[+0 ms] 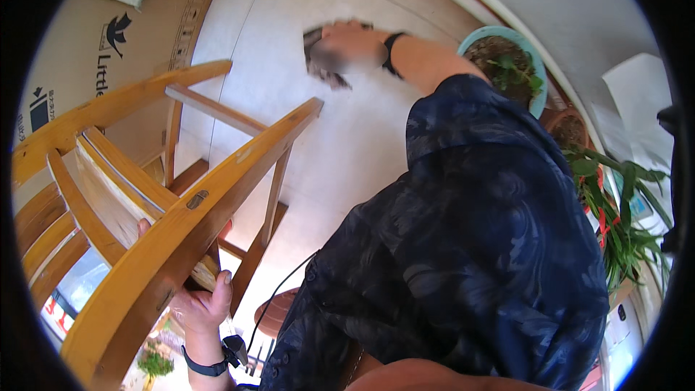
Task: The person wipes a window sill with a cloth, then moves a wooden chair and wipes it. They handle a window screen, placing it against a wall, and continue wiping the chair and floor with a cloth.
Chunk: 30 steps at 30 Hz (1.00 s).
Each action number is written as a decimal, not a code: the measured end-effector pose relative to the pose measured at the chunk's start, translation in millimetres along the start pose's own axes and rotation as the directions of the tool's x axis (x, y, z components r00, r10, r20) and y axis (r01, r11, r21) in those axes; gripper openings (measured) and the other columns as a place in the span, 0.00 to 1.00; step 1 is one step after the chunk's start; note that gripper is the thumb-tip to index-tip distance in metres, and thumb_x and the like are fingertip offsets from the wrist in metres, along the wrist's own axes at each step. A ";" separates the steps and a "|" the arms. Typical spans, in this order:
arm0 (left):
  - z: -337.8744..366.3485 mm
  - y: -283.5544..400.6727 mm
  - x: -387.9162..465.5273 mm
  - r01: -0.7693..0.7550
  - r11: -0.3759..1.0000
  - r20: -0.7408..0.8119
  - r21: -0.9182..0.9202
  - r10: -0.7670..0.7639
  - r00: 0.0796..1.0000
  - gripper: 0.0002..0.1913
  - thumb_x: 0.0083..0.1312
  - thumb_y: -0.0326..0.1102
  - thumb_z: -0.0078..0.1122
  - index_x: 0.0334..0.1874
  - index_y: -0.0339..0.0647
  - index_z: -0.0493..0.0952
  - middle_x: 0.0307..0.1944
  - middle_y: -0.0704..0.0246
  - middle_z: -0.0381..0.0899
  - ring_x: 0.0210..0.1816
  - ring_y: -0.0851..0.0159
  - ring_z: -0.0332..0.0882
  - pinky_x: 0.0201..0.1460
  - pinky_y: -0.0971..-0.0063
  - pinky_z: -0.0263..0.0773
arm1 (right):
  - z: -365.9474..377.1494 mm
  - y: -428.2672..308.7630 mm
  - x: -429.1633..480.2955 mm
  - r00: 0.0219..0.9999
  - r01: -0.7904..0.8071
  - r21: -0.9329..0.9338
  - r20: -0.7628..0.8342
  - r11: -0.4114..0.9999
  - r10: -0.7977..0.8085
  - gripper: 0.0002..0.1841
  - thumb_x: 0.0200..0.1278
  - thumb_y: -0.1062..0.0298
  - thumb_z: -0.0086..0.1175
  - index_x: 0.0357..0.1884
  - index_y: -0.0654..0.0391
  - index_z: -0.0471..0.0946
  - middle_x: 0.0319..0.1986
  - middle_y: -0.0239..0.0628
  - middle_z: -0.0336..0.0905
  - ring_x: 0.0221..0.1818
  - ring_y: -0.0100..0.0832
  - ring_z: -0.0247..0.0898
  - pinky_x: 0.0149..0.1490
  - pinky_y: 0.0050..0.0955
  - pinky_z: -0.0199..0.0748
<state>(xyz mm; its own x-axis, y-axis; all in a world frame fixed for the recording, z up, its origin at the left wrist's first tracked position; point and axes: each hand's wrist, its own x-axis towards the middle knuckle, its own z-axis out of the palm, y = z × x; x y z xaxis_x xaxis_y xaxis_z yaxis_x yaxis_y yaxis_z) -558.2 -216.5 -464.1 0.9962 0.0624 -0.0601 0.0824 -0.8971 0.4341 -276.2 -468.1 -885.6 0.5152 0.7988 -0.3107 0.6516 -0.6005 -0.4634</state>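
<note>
On the left a yellow-brown wooden chair [233, 176] is tilted, its legs pointing towards the top of the picture. My left hand [202, 304] grips the chair by its seat frame, thumb outside; the side rail hides part of the fingers. Higher up, my right hand [350, 46] presses a dark, patterned rag [332, 79] onto the pale tiled floor [342, 168]. The right hand is blurred, and much of the rag is covered by it. A dark band circles each wrist.
A large printed cardboard box [146, 32] stands behind the chair. Along the right wall are a light-blue pot [466, 38] with soil and a plant, a brown pot [567, 119] and long-leaved plants [624, 250]. A black cord [279, 285] hangs beside my shirt.
</note>
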 end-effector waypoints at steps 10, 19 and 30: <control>6.3 -6.4 -15.5 -0.007 0.999 -0.088 0.037 0.011 0.996 0.39 0.57 0.51 0.62 0.63 0.30 0.58 0.59 0.53 0.65 0.61 0.54 0.61 0.65 0.62 0.53 | -19.0 -29.9 -21.8 0.992 -0.100 0.136 0.084 0.986 0.089 0.22 0.50 0.71 0.48 0.50 0.42 0.76 0.53 0.32 0.72 0.57 0.42 0.66 0.54 0.55 0.61; 3.8 -17.4 -20.8 -0.030 0.997 -0.081 -0.077 0.024 0.996 0.39 0.58 0.47 0.63 0.64 0.30 0.56 0.60 0.53 0.61 0.61 0.54 0.61 0.65 0.62 0.52 | -63.2 41.4 4.8 0.814 -0.576 -0.561 -0.323 0.594 0.484 0.24 0.57 0.61 0.52 0.58 0.50 0.73 0.68 0.44 0.51 0.67 0.54 0.48 0.63 0.56 0.52; 4.9 -8.1 -12.4 0.013 0.998 -0.076 -0.069 -0.018 0.997 0.38 0.58 0.44 0.62 0.65 0.29 0.58 0.63 0.52 0.62 0.65 0.53 0.58 0.68 0.63 0.49 | -46.5 44.7 -91.4 0.616 -0.661 -0.492 0.077 0.567 0.784 0.20 0.57 0.74 0.56 0.54 0.67 0.74 0.55 0.61 0.67 0.50 0.61 0.68 0.51 0.56 0.69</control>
<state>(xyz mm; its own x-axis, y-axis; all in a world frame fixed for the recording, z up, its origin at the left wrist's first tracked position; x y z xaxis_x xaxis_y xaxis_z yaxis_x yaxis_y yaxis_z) -571.4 -212.1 -471.3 0.9938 0.1115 0.0005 0.0967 -0.8641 0.4939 -268.2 -569.7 -839.3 0.7857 0.0239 -0.6182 0.3031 -0.8860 0.3510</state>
